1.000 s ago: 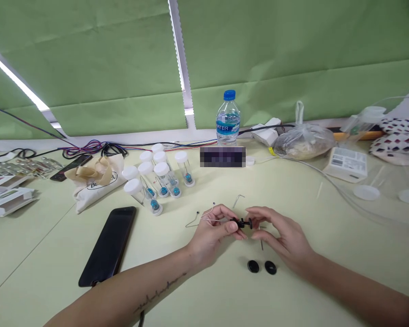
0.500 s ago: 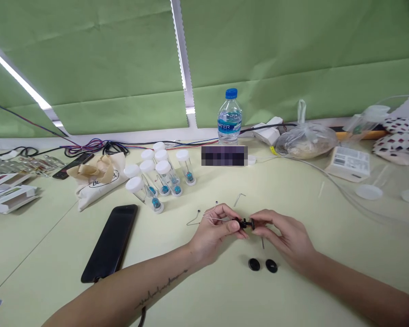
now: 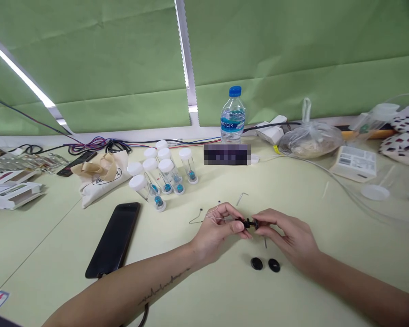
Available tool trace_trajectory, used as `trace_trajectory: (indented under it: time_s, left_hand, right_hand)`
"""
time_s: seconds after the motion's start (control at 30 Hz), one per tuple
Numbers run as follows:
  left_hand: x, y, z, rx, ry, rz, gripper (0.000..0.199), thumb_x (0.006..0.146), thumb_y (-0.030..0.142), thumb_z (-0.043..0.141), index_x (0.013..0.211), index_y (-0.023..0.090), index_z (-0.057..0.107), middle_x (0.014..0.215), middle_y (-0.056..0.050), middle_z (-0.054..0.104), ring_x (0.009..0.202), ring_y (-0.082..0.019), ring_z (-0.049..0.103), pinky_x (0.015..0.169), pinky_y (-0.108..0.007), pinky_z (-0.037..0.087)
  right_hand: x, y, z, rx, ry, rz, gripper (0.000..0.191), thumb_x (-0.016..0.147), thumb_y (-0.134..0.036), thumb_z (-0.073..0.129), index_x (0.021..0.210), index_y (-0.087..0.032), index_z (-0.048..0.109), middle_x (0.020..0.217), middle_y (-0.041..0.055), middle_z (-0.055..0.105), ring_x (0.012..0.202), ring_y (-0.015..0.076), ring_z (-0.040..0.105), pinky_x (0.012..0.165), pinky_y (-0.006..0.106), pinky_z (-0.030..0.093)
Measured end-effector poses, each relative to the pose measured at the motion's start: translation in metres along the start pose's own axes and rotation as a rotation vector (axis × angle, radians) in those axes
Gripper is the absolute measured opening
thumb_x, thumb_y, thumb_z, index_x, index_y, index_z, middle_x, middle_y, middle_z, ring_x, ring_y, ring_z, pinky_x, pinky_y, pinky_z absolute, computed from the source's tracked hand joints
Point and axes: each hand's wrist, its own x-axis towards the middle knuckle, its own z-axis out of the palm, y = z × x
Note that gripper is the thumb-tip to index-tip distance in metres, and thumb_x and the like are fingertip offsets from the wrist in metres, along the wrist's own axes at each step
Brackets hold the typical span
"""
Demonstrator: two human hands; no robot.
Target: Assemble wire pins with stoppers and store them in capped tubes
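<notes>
My left hand (image 3: 218,231) and my right hand (image 3: 288,236) meet over the pale green table (image 3: 197,290), both pinching a small black spool-like part (image 3: 247,223) between fingertips. The left hand also holds thin bent wires (image 3: 207,215) that stick out to the left. Two black round discs (image 3: 265,264) lie on the table just below the right hand. A short metal pin (image 3: 265,243) lies beside the right hand's fingers.
A black phone (image 3: 113,238) lies to the left. Several clear vials with white caps (image 3: 160,175) stand behind it, next to a cloth bag (image 3: 100,177). A water bottle (image 3: 232,116), plastic bag (image 3: 310,141), white box (image 3: 354,162) and cables (image 3: 95,146) line the back.
My right hand's fingers have closed in onto the black part, which the left hand keeps holding. The camera view has shifted slightly.
</notes>
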Motion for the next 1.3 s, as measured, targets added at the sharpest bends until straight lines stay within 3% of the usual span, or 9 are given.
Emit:
trace_trajectory:
  time_s: [0.13, 0.33, 0.57, 0.87, 1.2, 1.3]
  left_hand:
    - [-0.0004, 0.001, 0.0014, 0.006, 0.019, -0.007, 0.029, 0.066, 0.027, 0.082, 0.077, 0.013, 0.06, 0.069, -0.002, 0.067, 0.061, -0.014, 0.066, 0.068, -0.028, 0.049]
    - [-0.0002, 0.0017, 0.0016, -0.004, 0.065, -0.004, 0.028, 0.066, 0.028, 0.082, 0.077, 0.013, 0.06, 0.069, -0.001, 0.065, 0.061, -0.013, 0.065, 0.068, -0.027, 0.048]
    - [0.0, 0.0004, 0.0012, 0.01, 0.038, 0.012, 0.026, 0.067, 0.025, 0.081, 0.078, 0.013, 0.061, 0.071, -0.001, 0.066, 0.061, -0.013, 0.066, 0.067, -0.027, 0.049]
    - [-0.0008, -0.0002, 0.0003, 0.026, 0.017, 0.016, 0.025, 0.069, 0.025, 0.08, 0.078, 0.013, 0.06, 0.069, -0.002, 0.066, 0.061, -0.013, 0.066, 0.067, -0.027, 0.05]
    - [0.0003, -0.0015, -0.0014, 0.032, 0.003, 0.023, 0.024, 0.07, 0.024, 0.079, 0.079, 0.013, 0.06, 0.07, -0.002, 0.066, 0.061, -0.013, 0.066, 0.067, -0.027, 0.05]
    - [-0.0002, -0.0014, -0.0009, 0.021, 0.019, 0.025, 0.024, 0.071, 0.024, 0.079, 0.079, 0.013, 0.06, 0.069, -0.001, 0.066, 0.062, -0.013, 0.066, 0.067, -0.026, 0.049]
  right_hand:
    - [0.0002, -0.0005, -0.0008, -0.02, -0.02, 0.052, 0.011, 0.093, -0.03, 0.052, 0.093, -0.025, 0.061, 0.075, -0.0008, 0.07, 0.061, 0.0142, 0.066, 0.057, 0.024, 0.054]
    - [0.0018, -0.0014, 0.0012, -0.067, 0.01, 0.077, 0.014, 0.091, -0.034, 0.055, 0.103, -0.026, 0.059, 0.079, 0.0002, 0.07, 0.069, 0.0157, 0.068, 0.064, 0.027, 0.057]
    - [0.0011, -0.0017, 0.002, -0.024, 0.062, -0.026, 0.01, 0.093, -0.029, 0.052, 0.095, -0.026, 0.061, 0.081, 0.0007, 0.072, 0.067, 0.0147, 0.068, 0.061, 0.025, 0.055]
    - [-0.0003, -0.0002, 0.0016, -0.025, 0.012, 0.058, 0.021, 0.093, -0.04, 0.052, 0.093, -0.024, 0.064, 0.077, 0.0007, 0.073, 0.06, 0.0141, 0.066, 0.057, 0.024, 0.054]
    - [-0.0011, 0.0009, 0.0008, -0.045, -0.039, 0.081, 0.018, 0.094, -0.037, 0.05, 0.09, -0.024, 0.063, 0.074, -0.0002, 0.071, 0.06, 0.0134, 0.065, 0.057, 0.023, 0.052]
    - [-0.0011, 0.0017, 0.0007, -0.054, -0.031, 0.057, 0.014, 0.094, -0.035, 0.052, 0.098, -0.025, 0.061, 0.079, -0.0005, 0.07, 0.067, 0.0139, 0.067, 0.062, 0.023, 0.054]
